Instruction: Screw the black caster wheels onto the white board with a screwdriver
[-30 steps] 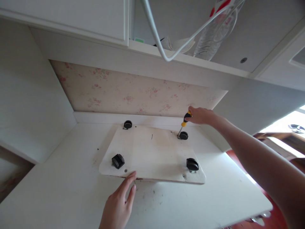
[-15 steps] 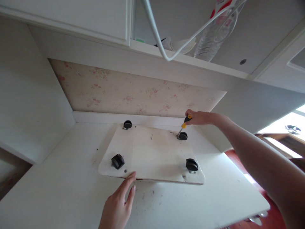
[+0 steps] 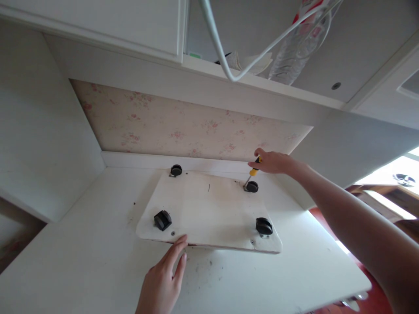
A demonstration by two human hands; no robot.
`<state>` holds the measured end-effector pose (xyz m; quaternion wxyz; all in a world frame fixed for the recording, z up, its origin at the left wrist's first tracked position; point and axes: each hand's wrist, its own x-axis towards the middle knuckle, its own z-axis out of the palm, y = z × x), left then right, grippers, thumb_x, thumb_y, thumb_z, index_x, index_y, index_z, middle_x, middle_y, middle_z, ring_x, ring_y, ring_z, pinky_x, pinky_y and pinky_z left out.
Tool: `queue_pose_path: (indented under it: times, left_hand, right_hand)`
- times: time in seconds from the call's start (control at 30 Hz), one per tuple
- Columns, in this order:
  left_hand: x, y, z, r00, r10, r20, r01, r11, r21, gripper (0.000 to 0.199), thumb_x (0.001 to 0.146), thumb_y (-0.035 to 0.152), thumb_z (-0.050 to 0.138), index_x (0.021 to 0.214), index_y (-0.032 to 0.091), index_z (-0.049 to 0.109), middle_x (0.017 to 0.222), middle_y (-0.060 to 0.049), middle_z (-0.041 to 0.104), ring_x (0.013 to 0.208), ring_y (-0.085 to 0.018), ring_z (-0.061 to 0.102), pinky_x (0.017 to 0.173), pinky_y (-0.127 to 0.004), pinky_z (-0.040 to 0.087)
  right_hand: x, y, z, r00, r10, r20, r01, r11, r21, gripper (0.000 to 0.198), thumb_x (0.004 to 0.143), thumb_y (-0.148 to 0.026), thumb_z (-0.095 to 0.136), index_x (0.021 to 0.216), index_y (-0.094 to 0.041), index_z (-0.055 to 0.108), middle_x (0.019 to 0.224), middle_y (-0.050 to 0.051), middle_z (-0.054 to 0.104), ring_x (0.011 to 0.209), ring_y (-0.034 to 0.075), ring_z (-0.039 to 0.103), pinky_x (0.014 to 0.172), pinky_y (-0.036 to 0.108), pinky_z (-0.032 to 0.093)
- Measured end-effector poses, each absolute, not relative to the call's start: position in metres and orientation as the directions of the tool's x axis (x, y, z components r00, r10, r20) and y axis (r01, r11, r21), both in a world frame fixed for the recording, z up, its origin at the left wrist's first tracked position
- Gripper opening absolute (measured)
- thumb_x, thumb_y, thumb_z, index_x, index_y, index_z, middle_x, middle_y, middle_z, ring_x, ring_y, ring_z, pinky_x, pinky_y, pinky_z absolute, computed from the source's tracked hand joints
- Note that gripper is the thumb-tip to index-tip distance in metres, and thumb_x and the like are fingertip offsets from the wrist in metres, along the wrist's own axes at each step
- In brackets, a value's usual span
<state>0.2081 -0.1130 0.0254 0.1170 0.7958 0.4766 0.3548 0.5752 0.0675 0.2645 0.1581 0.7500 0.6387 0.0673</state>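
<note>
A white board (image 3: 209,213) with rounded corners lies on the desk, a black caster near each corner. My right hand (image 3: 271,162) grips a yellow-and-black screwdriver (image 3: 253,172), tilted, its tip down at the base of the far right caster (image 3: 252,186). The screw head there is too small to make out. At the board's near edge, my left hand (image 3: 165,272) rests its fingertips on the rim, fingers stretched and thumb apart. Closest to that hand is the near left caster (image 3: 163,220). The other casters are the far left one (image 3: 176,170) and the near right one (image 3: 263,226).
The white desk (image 3: 98,261) has dark specks and smudges. Overhead, a shelf (image 3: 294,93) holds a clear plastic bottle (image 3: 294,48), and a white cable (image 3: 225,65) hangs in front. A side panel (image 3: 59,131) stands at left; floral wallpaper (image 3: 183,122) covers the back.
My right fingers have shifted on the screwdriver handle, with a finger now extended across it. The tip stays at the same caster. My left hand and the board keep their places.
</note>
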Motion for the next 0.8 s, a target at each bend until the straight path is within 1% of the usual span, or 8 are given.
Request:
queue_pose_path:
  times: [0.07, 0.2, 0.27, 0.37, 0.43, 0.53, 0.7, 0.8]
  left_hand:
    - [0.2080, -0.1133, 0.0247, 0.296, 0.841, 0.452, 0.678, -0.519, 0.521, 0.034, 0.099, 0.031, 0.047, 0.133, 0.028, 0.050, 0.127, 0.000, 0.068, 0.106, -0.015, 0.069, 0.087, -0.020, 0.056]
    - [0.2073, -0.1139, 0.0237, 0.300, 0.839, 0.453, 0.684, -0.520, 0.512, 0.034, 0.099, 0.031, 0.047, 0.133, 0.028, 0.050, 0.128, 0.000, 0.068, 0.107, -0.015, 0.069, 0.088, -0.020, 0.056]
    - [0.2071, -0.1143, 0.0243, 0.302, 0.840, 0.452, 0.685, -0.520, 0.510, 0.034, 0.099, 0.031, 0.047, 0.133, 0.028, 0.050, 0.128, 0.000, 0.067, 0.107, -0.015, 0.068, 0.088, -0.020, 0.056]
    - [0.2078, -0.1144, 0.0259, 0.298, 0.837, 0.460, 0.683, -0.523, 0.509, 0.033, 0.099, 0.030, 0.047, 0.132, 0.028, 0.051, 0.128, 0.000, 0.067, 0.106, -0.014, 0.069, 0.088, -0.020, 0.055]
    - [0.2087, -0.1140, 0.0268, 0.290, 0.835, 0.468, 0.680, -0.524, 0.513, 0.033, 0.099, 0.030, 0.047, 0.131, 0.028, 0.052, 0.127, 0.000, 0.068, 0.105, -0.014, 0.069, 0.087, -0.019, 0.056]
    - [0.2094, -0.1135, 0.0274, 0.277, 0.840, 0.467, 0.674, -0.517, 0.529, 0.033, 0.098, 0.029, 0.049, 0.131, 0.029, 0.053, 0.126, 0.001, 0.069, 0.105, -0.015, 0.069, 0.085, -0.018, 0.056]
    - [0.2088, -0.1147, 0.0268, 0.279, 0.848, 0.451, 0.658, -0.511, 0.553, 0.034, 0.098, 0.029, 0.049, 0.132, 0.029, 0.053, 0.127, 0.000, 0.068, 0.106, -0.016, 0.069, 0.086, -0.019, 0.056]
    - [0.2085, -0.1145, 0.0258, 0.278, 0.851, 0.445, 0.658, -0.506, 0.557, 0.035, 0.098, 0.030, 0.050, 0.132, 0.028, 0.053, 0.128, -0.001, 0.067, 0.107, -0.016, 0.068, 0.088, -0.021, 0.056]
  right_hand:
    - [0.5736, 0.0673, 0.2660, 0.172, 0.980, -0.102, 0.937, -0.131, 0.325, 0.057, 0.089, -0.066, 0.041, 0.125, -0.024, 0.054, 0.108, 0.015, 0.069, 0.095, 0.033, 0.066, 0.077, 0.042, 0.047]
    - [0.5715, 0.0664, 0.2673, 0.219, 0.975, -0.047, 0.911, -0.187, 0.367, 0.069, 0.089, -0.072, 0.030, 0.111, -0.017, 0.064, 0.111, 0.024, 0.066, 0.106, 0.043, 0.061, 0.081, 0.051, 0.045]
    - [0.5717, 0.0658, 0.2664, 0.212, 0.975, -0.068, 0.921, -0.176, 0.348, 0.070, 0.089, -0.073, 0.030, 0.120, -0.018, 0.060, 0.110, 0.021, 0.067, 0.102, 0.039, 0.064, 0.080, 0.048, 0.046]
    - [0.5722, 0.0648, 0.2646, 0.174, 0.977, -0.119, 0.940, -0.129, 0.317, 0.059, 0.091, -0.065, 0.036, 0.130, -0.024, 0.052, 0.110, 0.015, 0.069, 0.096, 0.032, 0.066, 0.079, 0.042, 0.047]
    - [0.5720, 0.0644, 0.2644, 0.182, 0.977, -0.108, 0.932, -0.137, 0.334, 0.055, 0.093, -0.061, 0.035, 0.124, -0.022, 0.058, 0.112, 0.018, 0.068, 0.103, 0.036, 0.064, 0.082, 0.046, 0.045]
    - [0.5713, 0.0644, 0.2659, 0.219, 0.971, -0.092, 0.919, -0.174, 0.353, 0.061, 0.092, -0.065, 0.031, 0.118, -0.018, 0.061, 0.114, 0.024, 0.066, 0.107, 0.043, 0.061, 0.082, 0.053, 0.043]
    - [0.5693, 0.0656, 0.2693, 0.177, 0.966, -0.190, 0.946, -0.114, 0.302, 0.055, 0.087, -0.061, 0.047, 0.125, -0.022, 0.053, 0.106, 0.016, 0.070, 0.091, 0.032, 0.067, 0.075, 0.040, 0.047]
    - [0.5672, 0.0660, 0.2702, 0.194, 0.970, -0.148, 0.930, -0.134, 0.342, 0.058, 0.089, -0.063, 0.040, 0.120, -0.018, 0.057, 0.112, 0.022, 0.066, 0.102, 0.039, 0.063, 0.078, 0.047, 0.046]
